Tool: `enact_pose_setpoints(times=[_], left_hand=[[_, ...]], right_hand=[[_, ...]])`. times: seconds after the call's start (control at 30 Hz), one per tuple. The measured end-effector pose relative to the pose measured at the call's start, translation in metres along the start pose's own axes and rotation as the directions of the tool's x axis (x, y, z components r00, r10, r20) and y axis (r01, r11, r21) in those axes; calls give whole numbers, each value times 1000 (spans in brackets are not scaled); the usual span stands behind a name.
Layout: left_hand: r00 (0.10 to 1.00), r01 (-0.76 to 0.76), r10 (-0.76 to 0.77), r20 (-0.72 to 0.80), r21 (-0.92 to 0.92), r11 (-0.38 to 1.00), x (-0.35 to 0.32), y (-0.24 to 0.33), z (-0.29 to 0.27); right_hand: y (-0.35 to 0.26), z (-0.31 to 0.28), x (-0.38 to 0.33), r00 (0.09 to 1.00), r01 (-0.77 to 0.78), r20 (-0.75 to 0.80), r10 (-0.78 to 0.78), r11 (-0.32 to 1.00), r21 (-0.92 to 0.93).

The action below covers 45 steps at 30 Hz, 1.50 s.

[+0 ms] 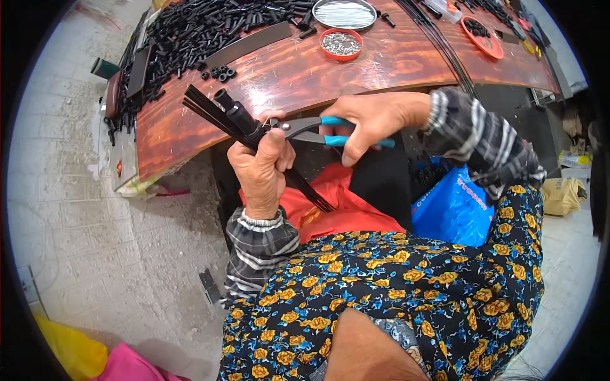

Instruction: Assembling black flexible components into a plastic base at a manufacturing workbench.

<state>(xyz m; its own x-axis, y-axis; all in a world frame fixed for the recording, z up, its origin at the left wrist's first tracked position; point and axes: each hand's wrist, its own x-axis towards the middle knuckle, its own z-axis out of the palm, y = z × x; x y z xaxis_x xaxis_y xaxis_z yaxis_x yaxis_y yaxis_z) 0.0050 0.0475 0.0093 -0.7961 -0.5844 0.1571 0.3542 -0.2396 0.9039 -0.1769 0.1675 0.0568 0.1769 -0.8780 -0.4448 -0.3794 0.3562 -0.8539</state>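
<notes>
My left hand is closed around a bundle of thin black rods, which slants from upper left down toward my lap. A black tubular piece with a ringed end stands out at the top of that fist, beside the rods. In my right hand is a pair of pliers with blue grips, the handles spread apart. The pliers' jaws reach the black parts at my left thumb; what exactly lies between them is hidden.
Ahead is a reddish wooden table with a heap of black tubular parts, a red dish of small metal pins, a round tray of white sticks and long black rods. A blue plastic bag sits at my right.
</notes>
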Motion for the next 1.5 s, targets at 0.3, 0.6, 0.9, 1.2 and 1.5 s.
enact_pose_setpoints(times=[0.3, 0.6, 0.9, 1.2, 1.5], left_hand=[[1000, -4, 8, 16, -194, 981, 2, -5, 10], [999, 40, -43, -24, -101, 994, 3, -2, 5], [985, 112, -99, 144, -83, 990, 6, -6, 9], [993, 108, -101, 64, -120, 987, 9, -3, 9], [984, 158, -147, 105, -110, 981, 8, -9, 14]], right_hand=[[6, -6, -10, 962, 90, -200, -186, 907, -412], [-4, 18, -23, 628, -133, -398, -668, 412, -901], [8, -5, -30, 969, -130, 241, 54, 941, 312], [9, 7, -35, 629, -75, -356, -691, 402, -913], [11, 2, -35, 913, 80, -297, -281, 835, -545]])
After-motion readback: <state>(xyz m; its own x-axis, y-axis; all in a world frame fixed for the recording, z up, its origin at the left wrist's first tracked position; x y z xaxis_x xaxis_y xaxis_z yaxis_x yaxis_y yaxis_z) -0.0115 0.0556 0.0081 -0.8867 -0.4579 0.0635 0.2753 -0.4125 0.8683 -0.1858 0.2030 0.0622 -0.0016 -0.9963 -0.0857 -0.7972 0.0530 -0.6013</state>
